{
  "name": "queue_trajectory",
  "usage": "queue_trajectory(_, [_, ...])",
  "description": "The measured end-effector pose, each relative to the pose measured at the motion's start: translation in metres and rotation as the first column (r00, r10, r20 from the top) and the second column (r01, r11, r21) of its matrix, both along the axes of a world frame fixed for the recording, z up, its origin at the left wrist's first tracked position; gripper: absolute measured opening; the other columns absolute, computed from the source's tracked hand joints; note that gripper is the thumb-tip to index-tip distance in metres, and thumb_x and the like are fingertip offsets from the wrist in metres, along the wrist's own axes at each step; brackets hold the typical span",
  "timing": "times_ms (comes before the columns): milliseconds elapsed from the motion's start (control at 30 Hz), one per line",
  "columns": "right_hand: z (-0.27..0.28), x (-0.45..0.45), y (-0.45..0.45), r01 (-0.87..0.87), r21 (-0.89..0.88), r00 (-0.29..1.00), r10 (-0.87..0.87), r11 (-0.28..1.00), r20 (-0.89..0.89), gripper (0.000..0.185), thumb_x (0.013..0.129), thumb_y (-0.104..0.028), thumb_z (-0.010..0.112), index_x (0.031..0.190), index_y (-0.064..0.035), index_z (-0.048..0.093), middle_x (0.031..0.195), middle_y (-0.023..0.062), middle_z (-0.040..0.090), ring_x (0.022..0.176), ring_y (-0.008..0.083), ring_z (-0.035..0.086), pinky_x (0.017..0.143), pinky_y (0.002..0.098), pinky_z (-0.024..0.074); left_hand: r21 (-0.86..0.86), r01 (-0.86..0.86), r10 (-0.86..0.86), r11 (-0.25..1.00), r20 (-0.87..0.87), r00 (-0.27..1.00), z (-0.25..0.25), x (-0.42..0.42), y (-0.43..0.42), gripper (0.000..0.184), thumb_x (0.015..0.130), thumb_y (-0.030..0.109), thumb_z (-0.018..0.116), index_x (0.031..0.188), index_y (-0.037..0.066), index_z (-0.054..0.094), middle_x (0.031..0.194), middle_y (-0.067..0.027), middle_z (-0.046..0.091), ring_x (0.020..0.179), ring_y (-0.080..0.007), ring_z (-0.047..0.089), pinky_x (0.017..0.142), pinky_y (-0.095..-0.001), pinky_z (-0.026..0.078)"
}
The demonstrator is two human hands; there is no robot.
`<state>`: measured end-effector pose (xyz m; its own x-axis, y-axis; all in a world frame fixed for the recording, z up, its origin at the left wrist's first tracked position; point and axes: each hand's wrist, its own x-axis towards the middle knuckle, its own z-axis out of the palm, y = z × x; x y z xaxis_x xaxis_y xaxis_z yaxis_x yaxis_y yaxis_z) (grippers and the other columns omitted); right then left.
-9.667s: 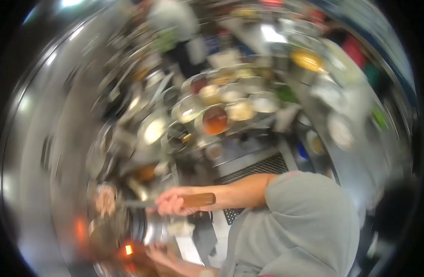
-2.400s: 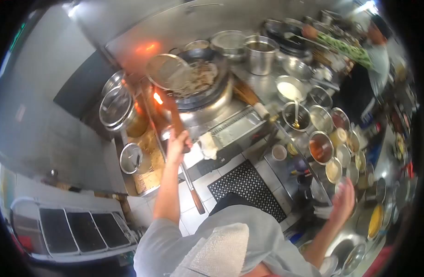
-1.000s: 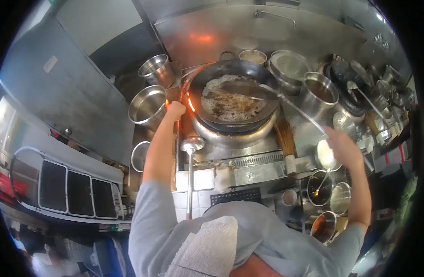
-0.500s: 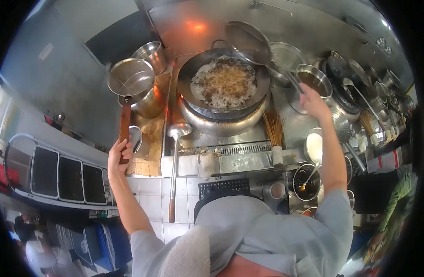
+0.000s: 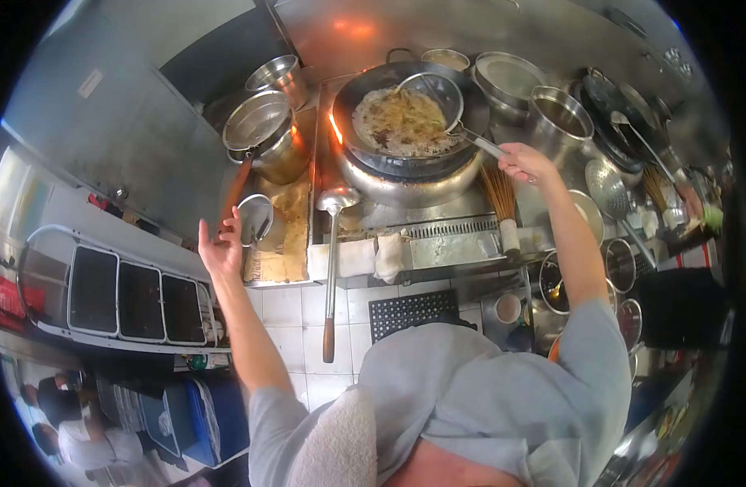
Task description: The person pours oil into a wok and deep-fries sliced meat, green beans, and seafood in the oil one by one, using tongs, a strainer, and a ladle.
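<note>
My right hand [image 5: 526,162] grips the handle of a round strainer [image 5: 454,105], whose bowl is in the wok [image 5: 361,166] among bubbling oil and brownish food [image 5: 397,122]. My left hand [image 5: 220,245] has its fingers apart beside the wooden handle [image 5: 237,195] of a mesh skimmer [image 5: 255,122]. That skimmer rests over a metal pot [image 5: 282,154] left of the wok. A long ladle [image 5: 332,243] lies in front of the wok, its wooden end hanging over the counter's edge. A bamboo brush [image 5: 499,199] stands between the wok and my right forearm.
An orange flame glow shows at the wok's left rim. Several pots and a perforated ladle [image 5: 607,188] are on the right, with bowls below. A folded cloth [image 5: 389,258] lies on the counter edge. People [image 5: 97,446] are at lower left; a co-worker's hand [image 5: 694,207] is at far right.
The strainer in my right hand has moved from above the wok's back right into the wok. My left hand has released the skimmer, now resting on the pot.
</note>
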<state>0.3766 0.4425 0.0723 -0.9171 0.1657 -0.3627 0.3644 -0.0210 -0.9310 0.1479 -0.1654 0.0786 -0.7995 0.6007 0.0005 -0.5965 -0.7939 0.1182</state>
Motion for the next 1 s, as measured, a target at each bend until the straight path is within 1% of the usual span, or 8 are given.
queue_trajectory(100, [0.005,0.001,-0.019,0.016,0.082,1.0,-0.016,0.996,-0.004,0.012,0.089,-0.005,0.044,0.1,-0.0052,0.048,0.067,-0.0017,0.046,0.041,0.0026,0.035,0.031,0.0186,0.0266,0.006,-0.108,0.109,0.994,-0.089,0.99,-0.006,0.063,0.021,0.066,0.085,0.041,0.061,0.126,-0.006,0.039,0.122,-0.0268,0.044,0.095,-0.0255,0.051,0.059,-0.0257,0.05])
queue_trajectory(200, [0.026,0.005,-0.048,0.014,0.408,0.999,-0.028,0.913,0.027,0.033,0.086,-0.004,0.045,0.119,-0.0059,0.047,0.067,0.0,0.047,0.039,0.0066,0.039,0.03,0.0233,0.0297,-0.465,-0.08,0.027,0.881,-0.121,0.992,-0.073,0.111,0.061,0.073,0.084,0.062,0.049,0.126,0.002,0.044,0.117,-0.0132,0.055,0.099,-0.0214,0.056,0.066,-0.0301,0.051])
queue_trajectory(233, [0.038,0.01,-0.064,0.042,0.514,0.998,-0.058,0.857,0.016,0.031,0.086,-0.004,0.044,0.118,-0.0055,0.048,0.066,0.0008,0.047,0.038,0.0077,0.038,0.031,0.0245,0.0312,-0.744,-0.016,-0.396,0.668,-0.374,0.838,-0.093,0.129,0.07,0.068,0.087,0.062,0.041,0.124,0.005,0.046,0.111,-0.0095,0.059,0.093,-0.0205,0.058,0.068,-0.0319,0.05])
queue_trajectory(333, [0.065,0.014,-0.089,0.064,0.83,0.998,-0.051,0.554,-0.043,0.036,0.087,-0.006,0.046,0.124,-0.0038,0.048,0.073,0.0117,0.059,0.048,0.0233,0.055,0.045,0.0354,0.0458,-0.944,-0.014,-0.774,0.328,-0.277,0.569,-0.123,0.171,0.12,0.035,0.086,0.025,0.062,0.113,0.004,0.054,0.099,-0.0083,0.061,0.083,-0.016,0.061,0.062,-0.0314,0.055])
queue_trajectory(433, [0.071,0.028,-0.091,0.305,0.952,0.921,0.246,0.023,-0.301,0.039,0.087,-0.007,0.05,0.125,-0.003,0.048,0.094,0.0208,0.064,0.081,0.0362,0.063,0.069,0.0412,0.0501,-0.903,-0.268,-0.897,0.335,-0.392,0.202,-0.113,0.2,0.142,0.03,0.086,0.022,0.062,0.106,0.0,0.058,0.092,-0.0122,0.064,0.079,-0.0187,0.062,0.066,-0.0321,0.053])
queue_trajectory(500, [0.132,0.055,-0.143,0.077,0.981,0.996,0.024,0.176,-0.082,0.041,0.085,-0.007,0.051,0.126,-0.0016,0.048,0.112,0.0227,0.059,0.105,0.0393,0.054,0.089,0.0417,0.0434,-0.782,-0.379,-0.867,0.494,-0.478,-0.143,-0.098,0.21,0.145,0.029,0.084,0.022,0.064,0.102,0.0,0.06,0.088,-0.0139,0.065,0.076,-0.0197,0.062,0.066,-0.0328,0.051])
queue_trajectory(733, [0.119,0.062,-0.146,-0.049,0.965,0.999,0.033,0.259,0.042,0.042,0.084,-0.005,0.051,0.126,-0.0043,0.049,0.108,0.024,0.06,0.1,0.039,0.056,0.086,0.0419,0.0449,-0.809,-0.431,-0.894,0.399,-0.448,0.014,-0.137,0.227,0.127,0.022,0.077,0.021,0.069,0.074,0.0,0.062,0.071,-0.0181,0.062,0.068,-0.0305,0.061,0.063,-0.0377,0.047])
queue_trajectory(1000, [0.043,-0.015,-0.091,0.219,0.933,0.969,0.048,0.287,-0.242,0.043,0.081,-0.002,0.051,0.125,-0.0011,0.048,0.111,0.0248,0.058,0.103,0.0395,0.055,0.086,0.0432,0.0457,-0.798,-0.592,-0.889,-0.114,-0.184,0.42,-0.24,0.285,0.045,0.037,0.085,0.034,0.055,0.069,0.003,0.066,0.068,-0.0216,0.061,0.069,-0.039,0.062,0.067,-0.0442,0.049])
